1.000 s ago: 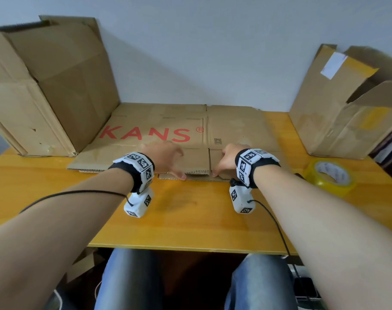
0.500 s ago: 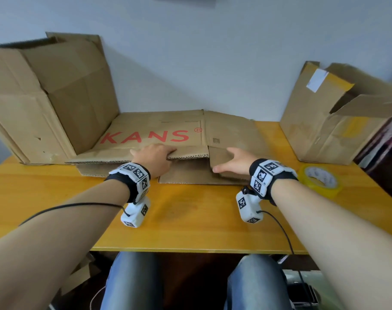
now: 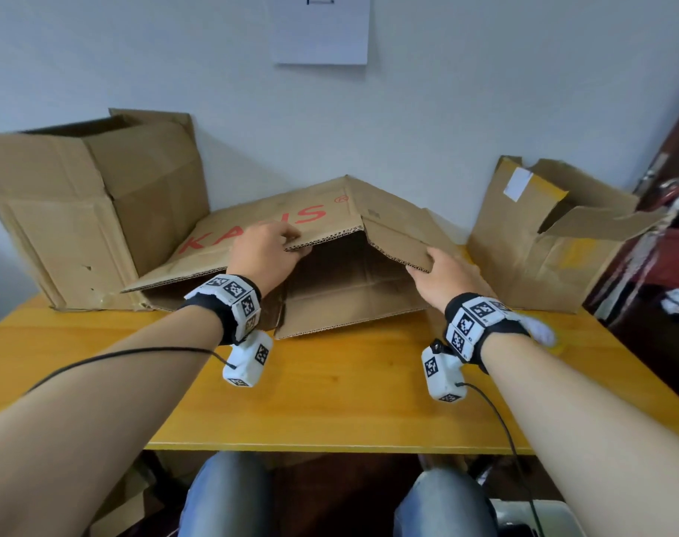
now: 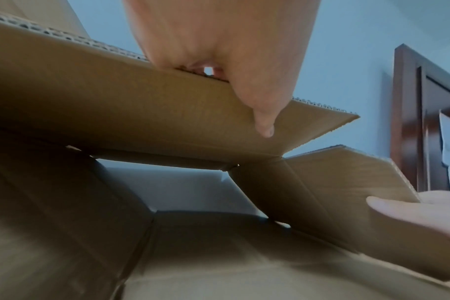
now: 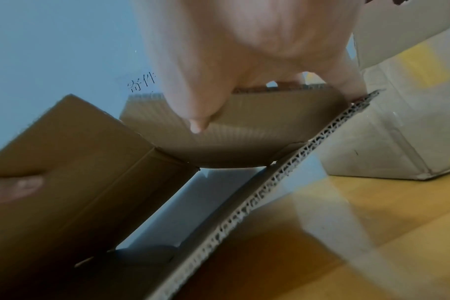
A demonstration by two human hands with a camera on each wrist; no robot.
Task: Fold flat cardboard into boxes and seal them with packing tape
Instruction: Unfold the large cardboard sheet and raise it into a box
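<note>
The counter (image 3: 330, 401) carries the carton (image 3: 353, 296), half-opened into a tent between two boxes, its lower panel lying flat. The left hand (image 3: 262, 251) grips the near edge of the red-lettered upper flap, fingers on top, thumb (image 4: 262, 121) beneath. The right hand (image 3: 444, 279) pinches the smaller right flap the same way, thumb (image 5: 197, 121) on its underside.
</note>
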